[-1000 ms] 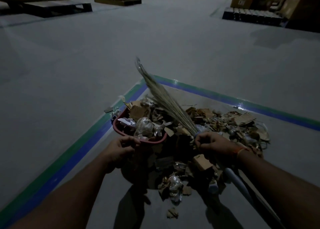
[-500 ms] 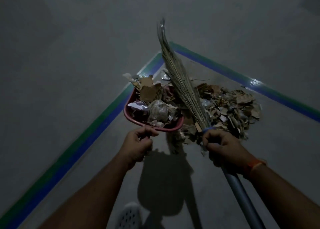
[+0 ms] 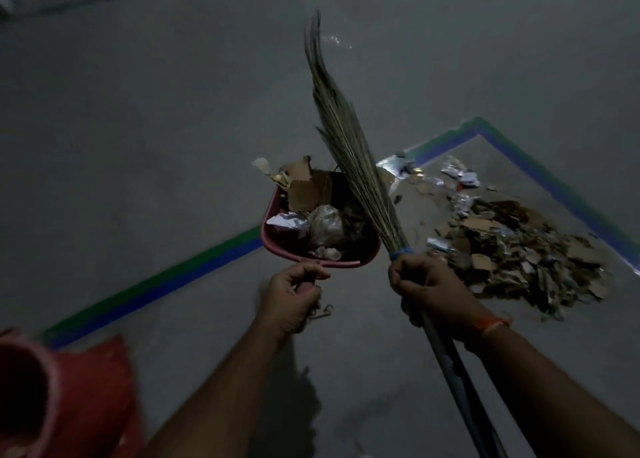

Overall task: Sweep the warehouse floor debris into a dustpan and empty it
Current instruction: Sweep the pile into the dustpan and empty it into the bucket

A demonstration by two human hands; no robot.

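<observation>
Here: left hand [image 3: 294, 298] gripping handle of loaded red dustpan [image 3: 277, 246], lifted clear of grey floor [image 3: 138, 128]. Right hand [image 3: 429, 291] clenched round broom [image 3: 349, 156], bristles pointing up. Debris pile [image 3: 519, 253] lying to the right, inside green-and-blue floor tape [image 3: 540, 173].

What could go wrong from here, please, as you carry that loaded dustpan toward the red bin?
Cardboard scraps stand above the dustpan rim and may spill, since the left hand holds only its handle. The broom, gripped by the right hand, leans over the pan and could knock pieces out.
</observation>
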